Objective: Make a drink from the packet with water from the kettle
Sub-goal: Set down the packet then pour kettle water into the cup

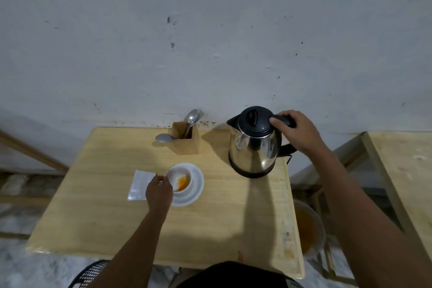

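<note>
A steel kettle (253, 147) with a black lid stands upright on its black base at the table's back right. My right hand (297, 130) is closed around its black handle. A white cup (178, 176) with orange powder inside sits on a white saucer (195, 188) near the table's middle. My left hand (159, 192) holds the cup's left side, fingers pinched at its handle. A silvery packet (140, 184) lies flat just left of the cup, partly under my left hand.
A wooden cutlery holder (187, 139) with a spoon and fork stands at the back, a loose spoon (164, 137) beside it. The wooden table (117, 206) meets a white wall. Another table (404, 170) is at right; a bowl (308, 229) sits below.
</note>
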Demonstrator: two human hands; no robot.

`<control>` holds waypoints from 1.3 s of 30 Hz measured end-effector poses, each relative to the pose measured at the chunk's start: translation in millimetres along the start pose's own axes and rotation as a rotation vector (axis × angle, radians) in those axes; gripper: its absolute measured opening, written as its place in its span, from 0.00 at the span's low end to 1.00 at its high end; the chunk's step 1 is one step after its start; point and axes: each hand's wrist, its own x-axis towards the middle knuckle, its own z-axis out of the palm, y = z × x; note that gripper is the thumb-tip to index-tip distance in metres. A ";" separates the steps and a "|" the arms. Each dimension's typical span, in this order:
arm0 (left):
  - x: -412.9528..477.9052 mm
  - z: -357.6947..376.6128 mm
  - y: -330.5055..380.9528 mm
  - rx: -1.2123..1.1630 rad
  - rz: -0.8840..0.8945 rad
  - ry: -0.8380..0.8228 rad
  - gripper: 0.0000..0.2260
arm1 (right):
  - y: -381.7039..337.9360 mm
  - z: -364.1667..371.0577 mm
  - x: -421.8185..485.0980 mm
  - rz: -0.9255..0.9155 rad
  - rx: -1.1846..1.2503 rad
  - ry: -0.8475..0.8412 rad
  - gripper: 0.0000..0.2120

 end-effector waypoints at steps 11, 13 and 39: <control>-3.4 9.1 5.1 0.019 -0.040 0.084 0.12 | 18.8 -14.8 31.8 0.100 0.075 -0.181 0.32; -4.3 8.3 5.9 0.023 -0.044 0.076 0.12 | 21.8 -13.0 32.9 0.086 0.088 -0.160 0.33; -2.9 -22.3 2.9 -0.210 -0.108 -0.189 0.06 | -70.2 -1.3 5.4 -0.105 -0.072 -0.061 0.35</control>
